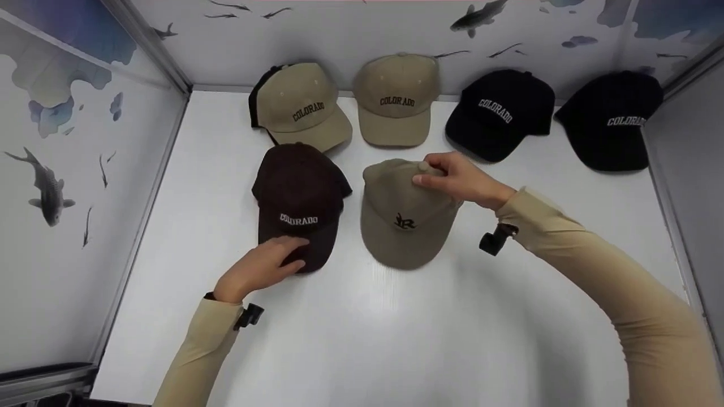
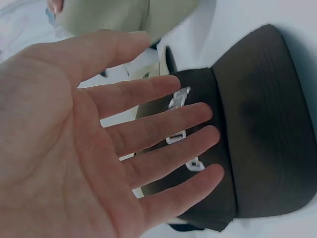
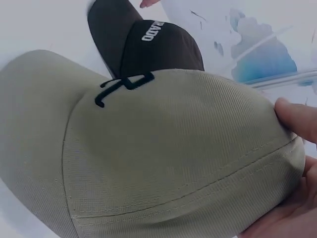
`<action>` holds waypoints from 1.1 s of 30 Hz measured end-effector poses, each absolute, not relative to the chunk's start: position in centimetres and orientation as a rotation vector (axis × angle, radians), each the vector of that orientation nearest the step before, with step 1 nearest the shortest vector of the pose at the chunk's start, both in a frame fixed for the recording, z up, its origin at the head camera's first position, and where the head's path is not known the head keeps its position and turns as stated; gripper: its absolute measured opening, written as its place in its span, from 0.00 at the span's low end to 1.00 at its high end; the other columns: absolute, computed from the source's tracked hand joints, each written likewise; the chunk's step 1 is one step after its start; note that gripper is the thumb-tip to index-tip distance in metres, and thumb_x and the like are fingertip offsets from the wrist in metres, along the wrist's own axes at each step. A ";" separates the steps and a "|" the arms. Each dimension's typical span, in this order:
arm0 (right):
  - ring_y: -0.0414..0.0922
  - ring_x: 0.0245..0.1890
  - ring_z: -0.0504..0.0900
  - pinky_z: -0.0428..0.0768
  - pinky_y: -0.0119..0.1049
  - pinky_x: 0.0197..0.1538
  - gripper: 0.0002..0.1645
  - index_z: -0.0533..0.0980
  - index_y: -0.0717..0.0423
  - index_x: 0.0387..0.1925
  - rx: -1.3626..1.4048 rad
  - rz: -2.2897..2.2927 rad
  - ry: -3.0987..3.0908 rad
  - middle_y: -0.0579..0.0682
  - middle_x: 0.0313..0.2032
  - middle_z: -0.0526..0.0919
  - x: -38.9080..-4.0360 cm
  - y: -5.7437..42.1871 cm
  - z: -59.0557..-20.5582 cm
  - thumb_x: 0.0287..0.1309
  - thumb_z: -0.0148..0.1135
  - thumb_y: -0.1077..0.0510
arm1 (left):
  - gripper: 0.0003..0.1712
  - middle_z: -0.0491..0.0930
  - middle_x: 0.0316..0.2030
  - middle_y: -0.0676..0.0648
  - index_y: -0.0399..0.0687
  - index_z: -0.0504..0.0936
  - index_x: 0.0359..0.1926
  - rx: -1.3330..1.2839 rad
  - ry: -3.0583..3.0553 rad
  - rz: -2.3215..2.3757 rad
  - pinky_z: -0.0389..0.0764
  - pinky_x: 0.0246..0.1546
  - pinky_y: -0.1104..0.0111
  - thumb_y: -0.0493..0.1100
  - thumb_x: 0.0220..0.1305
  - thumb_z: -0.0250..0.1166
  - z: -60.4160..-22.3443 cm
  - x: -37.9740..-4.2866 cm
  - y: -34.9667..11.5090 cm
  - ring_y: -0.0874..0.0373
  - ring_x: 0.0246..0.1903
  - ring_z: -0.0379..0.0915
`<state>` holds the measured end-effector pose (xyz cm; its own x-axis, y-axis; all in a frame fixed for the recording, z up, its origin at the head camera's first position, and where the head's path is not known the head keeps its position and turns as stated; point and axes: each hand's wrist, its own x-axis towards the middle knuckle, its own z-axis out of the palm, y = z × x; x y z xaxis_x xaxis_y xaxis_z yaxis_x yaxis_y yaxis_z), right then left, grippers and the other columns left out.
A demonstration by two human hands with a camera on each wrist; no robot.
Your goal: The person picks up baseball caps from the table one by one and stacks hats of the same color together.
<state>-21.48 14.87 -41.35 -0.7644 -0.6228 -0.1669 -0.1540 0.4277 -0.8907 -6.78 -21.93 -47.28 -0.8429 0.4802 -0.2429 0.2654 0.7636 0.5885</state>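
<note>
My right hand [image 1: 461,180] pinches the top of an olive-khaki baseball cap [image 1: 407,212] near its button, thumb on one side of the crown. The cap has a small dark embroidered logo, and its brim points toward me. In the right wrist view, thumb and fingers hold the back of the khaki crown [image 3: 163,144]. My left hand [image 1: 263,265] is over the brim of a dark maroon baseball cap [image 1: 300,186] lettered COLORADO. In the left wrist view its fingers [image 2: 163,119] are straight and spread; whether they touch the cap I cannot tell.
Along the back wall stand two beige COLORADO caps, one at left [image 1: 297,102] and one in the middle [image 1: 396,99]. Two black COLORADO caps, one inner [image 1: 503,110] and one outer [image 1: 613,121], are at back right. Fish-patterned panels [image 1: 51,192] enclose the white table [image 1: 384,339].
</note>
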 end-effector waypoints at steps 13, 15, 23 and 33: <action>0.42 0.28 0.65 0.63 0.34 0.31 0.12 0.72 0.59 0.30 -0.616 -1.139 2.411 0.46 0.24 0.65 -26.3 13.2 -44.7 0.67 0.57 0.55 | 0.22 0.67 0.64 0.35 0.41 0.75 0.61 0.860 2.478 0.632 0.69 0.58 0.54 0.39 0.67 0.61 -49.5 -8.8 -15.7 0.42 0.61 0.66; 0.44 0.30 0.66 0.63 0.35 0.33 0.12 0.73 0.61 0.33 -0.623 -1.107 2.439 0.48 0.26 0.66 -26.6 13.2 -45.1 0.67 0.57 0.55 | 0.23 0.64 0.66 0.35 0.42 0.75 0.62 0.888 2.464 0.582 0.69 0.58 0.54 0.40 0.68 0.61 -50.1 -9.1 -14.9 0.42 0.62 0.64; 0.57 0.56 0.71 0.69 0.50 0.57 0.27 0.65 0.70 0.62 -0.606 -1.067 2.454 0.66 0.56 0.73 -27.2 14.5 -45.6 0.68 0.53 0.57 | 0.30 0.55 0.70 0.35 0.46 0.67 0.69 0.844 2.429 0.503 0.65 0.61 0.52 0.41 0.68 0.62 -51.7 -9.8 -13.2 0.40 0.66 0.57; 0.65 0.56 0.69 0.65 0.57 0.58 0.23 0.67 0.72 0.58 -0.630 -1.105 2.544 0.70 0.56 0.71 -25.1 17.9 -46.8 0.64 0.54 0.66 | 0.30 0.55 0.70 0.33 0.44 0.65 0.70 0.803 2.407 0.468 0.64 0.61 0.53 0.43 0.69 0.60 -52.1 -9.9 -12.8 0.39 0.65 0.59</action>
